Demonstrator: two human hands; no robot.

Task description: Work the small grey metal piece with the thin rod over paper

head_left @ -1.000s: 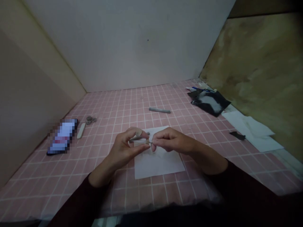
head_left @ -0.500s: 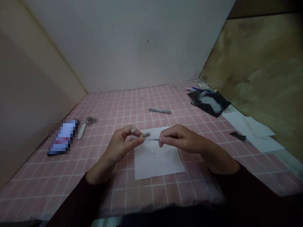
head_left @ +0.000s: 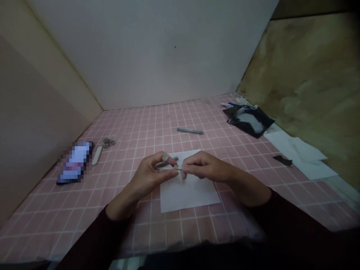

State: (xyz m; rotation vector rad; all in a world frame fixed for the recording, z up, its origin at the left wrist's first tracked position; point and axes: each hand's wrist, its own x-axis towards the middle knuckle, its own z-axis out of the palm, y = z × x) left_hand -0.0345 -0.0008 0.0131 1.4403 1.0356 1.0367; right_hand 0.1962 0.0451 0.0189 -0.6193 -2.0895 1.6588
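My left hand (head_left: 152,171) pinches a small tan piece (head_left: 176,167) between thumb and forefinger; one finger wears a light bandage. Close by on its right, my right hand (head_left: 204,165) has its fingers closed on a thin grey rod (head_left: 180,170), whose short visible end reaches the tan piece. Both hands are above a white sheet of paper (head_left: 188,197) on the pink checked cloth. Behind my left fingers, a grey stick (head_left: 165,162) lies partly hidden at the paper's far edge.
Beyond the paper lies another grey stick (head_left: 189,131). At left are a phone (head_left: 74,163), a white file (head_left: 97,155) and a small metal item (head_left: 108,142). Black sheets with powder (head_left: 250,122), white papers (head_left: 300,157) and a dark scrap (head_left: 282,161) lie right, by the wall.
My hands have come closer together, the left one shifting right and the right one left. Less of the thin rod shows between them.
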